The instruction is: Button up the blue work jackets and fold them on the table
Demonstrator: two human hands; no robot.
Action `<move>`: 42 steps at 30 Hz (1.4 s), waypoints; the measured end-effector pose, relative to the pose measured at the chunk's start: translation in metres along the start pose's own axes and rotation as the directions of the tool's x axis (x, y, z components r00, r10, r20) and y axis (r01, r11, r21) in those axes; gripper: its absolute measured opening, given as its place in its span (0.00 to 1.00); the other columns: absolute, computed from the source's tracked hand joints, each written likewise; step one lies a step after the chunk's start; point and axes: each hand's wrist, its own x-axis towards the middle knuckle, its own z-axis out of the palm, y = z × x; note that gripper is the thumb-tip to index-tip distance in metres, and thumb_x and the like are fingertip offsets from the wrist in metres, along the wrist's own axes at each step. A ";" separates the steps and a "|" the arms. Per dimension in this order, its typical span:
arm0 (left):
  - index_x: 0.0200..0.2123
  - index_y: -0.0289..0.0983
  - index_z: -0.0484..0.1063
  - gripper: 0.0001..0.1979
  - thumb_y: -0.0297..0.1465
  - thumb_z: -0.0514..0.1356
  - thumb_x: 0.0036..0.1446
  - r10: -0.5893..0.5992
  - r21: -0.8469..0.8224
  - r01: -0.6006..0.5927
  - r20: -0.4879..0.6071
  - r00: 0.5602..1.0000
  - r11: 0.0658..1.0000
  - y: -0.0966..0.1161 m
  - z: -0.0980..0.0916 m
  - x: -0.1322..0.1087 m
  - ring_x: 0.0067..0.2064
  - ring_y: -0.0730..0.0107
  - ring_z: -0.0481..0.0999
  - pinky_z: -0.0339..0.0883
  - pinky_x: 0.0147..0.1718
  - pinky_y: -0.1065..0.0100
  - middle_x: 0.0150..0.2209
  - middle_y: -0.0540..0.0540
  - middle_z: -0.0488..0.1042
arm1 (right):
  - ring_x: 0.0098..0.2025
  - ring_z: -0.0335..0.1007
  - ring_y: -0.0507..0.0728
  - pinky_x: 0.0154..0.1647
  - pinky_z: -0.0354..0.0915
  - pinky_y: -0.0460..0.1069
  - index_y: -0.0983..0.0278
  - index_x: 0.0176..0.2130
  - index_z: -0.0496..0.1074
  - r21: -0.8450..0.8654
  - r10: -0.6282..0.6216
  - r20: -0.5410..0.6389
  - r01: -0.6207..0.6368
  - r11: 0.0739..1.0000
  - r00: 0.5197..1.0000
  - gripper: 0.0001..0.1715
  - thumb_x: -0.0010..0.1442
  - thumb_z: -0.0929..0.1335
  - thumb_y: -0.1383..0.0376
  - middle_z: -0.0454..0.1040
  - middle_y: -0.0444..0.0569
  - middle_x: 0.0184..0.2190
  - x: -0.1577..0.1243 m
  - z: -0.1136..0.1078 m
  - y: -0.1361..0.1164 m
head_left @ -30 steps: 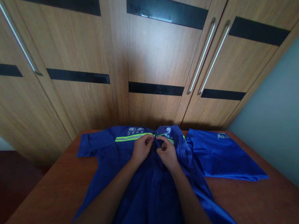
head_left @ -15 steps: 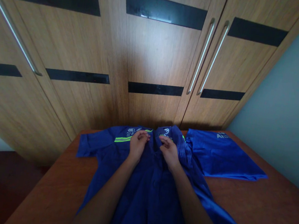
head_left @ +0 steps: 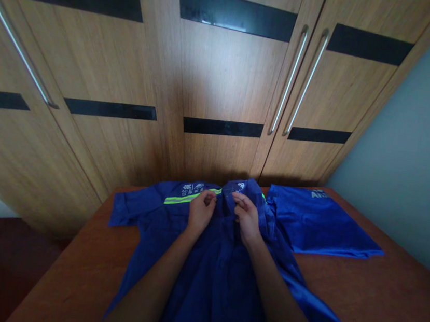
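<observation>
A blue work shirt (head_left: 208,280) with a neon yellow-green stripe (head_left: 189,197) and white print lies spread on the brown table (head_left: 385,307), collar end away from me. My left hand (head_left: 200,212) pinches the left front edge of the shirt just below the collar, fingers curled on the cloth. My right hand (head_left: 247,218) pinches the opposite front edge, close beside it. Both hands sit near the top of the button line.
A second blue garment (head_left: 320,223), folded flat, lies on the table to the right. Wooden wardrobe doors (head_left: 225,78) with long metal handles (head_left: 289,81) stand right behind the table. A grey wall (head_left: 423,155) is on the right, dark floor at the left.
My hands, close together on the shirt front one second ago, moved up and slightly apart toward the collar, then settled back a little, still gripping the two front edges.
</observation>
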 end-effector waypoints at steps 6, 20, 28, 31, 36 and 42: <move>0.30 0.38 0.73 0.03 0.26 0.60 0.49 0.028 0.035 -0.029 0.029 0.999 0.999 0.001 0.001 -0.002 0.32 0.68 0.75 0.67 0.34 0.68 0.27 0.50 0.76 | 0.35 0.73 0.58 0.38 0.69 0.53 0.62 0.42 0.74 -0.377 -0.241 -0.036 0.210 0.902 0.970 0.23 0.46 0.62 0.70 0.77 0.50 0.40 0.002 0.003 0.007; 0.30 0.38 0.72 0.04 0.29 0.61 0.48 0.032 -0.066 -0.024 0.125 0.992 0.998 0.003 0.002 -0.006 0.30 0.70 0.74 0.67 0.32 0.70 0.28 0.50 0.75 | 0.47 0.70 0.59 0.51 0.66 0.55 0.58 0.38 0.75 -0.764 -0.412 0.125 0.353 0.541 0.902 0.12 0.59 0.63 0.68 0.74 0.50 0.46 0.001 0.012 0.004; 0.31 0.38 0.72 0.04 0.29 0.61 0.48 0.004 -0.095 0.003 0.076 0.997 0.995 0.001 0.003 -0.003 0.30 0.70 0.74 0.67 0.32 0.69 0.27 0.50 0.75 | 0.46 0.70 0.59 0.49 0.65 0.54 0.60 0.31 0.73 -0.656 -0.404 0.039 0.329 0.680 0.914 0.08 0.56 0.64 0.68 0.75 0.51 0.42 0.006 0.011 0.001; 0.31 0.38 0.71 0.04 0.30 0.61 0.48 -0.012 -0.108 0.017 0.048 0.999 0.994 -0.001 0.003 -0.003 0.29 0.70 0.74 0.67 0.31 0.69 0.26 0.51 0.75 | 0.43 0.71 0.58 0.46 0.66 0.53 0.62 0.32 0.72 -0.598 -0.400 -0.047 0.295 0.745 0.915 0.08 0.57 0.63 0.67 0.76 0.52 0.40 0.008 0.008 0.000; 0.32 0.38 0.71 0.05 0.30 0.61 0.49 -0.023 -0.136 0.030 0.056 0.998 0.990 0.002 0.002 -0.004 0.29 0.70 0.75 0.68 0.32 0.69 0.27 0.50 0.75 | 0.42 0.70 0.58 0.43 0.68 0.52 0.62 0.38 0.72 -0.606 -0.428 -0.028 0.325 0.726 0.904 0.08 0.58 0.64 0.64 0.74 0.53 0.43 0.007 0.008 0.001; 0.32 0.37 0.73 0.05 0.29 0.60 0.49 -0.012 -0.167 0.024 0.075 0.997 0.986 0.009 -0.001 -0.003 0.29 0.70 0.74 0.68 0.30 0.70 0.27 0.50 0.75 | 0.53 0.64 0.61 0.56 0.62 0.57 0.59 0.47 0.74 -0.722 -0.462 0.209 0.455 0.522 0.862 0.19 0.56 0.65 0.70 0.68 0.52 0.53 0.002 0.014 0.005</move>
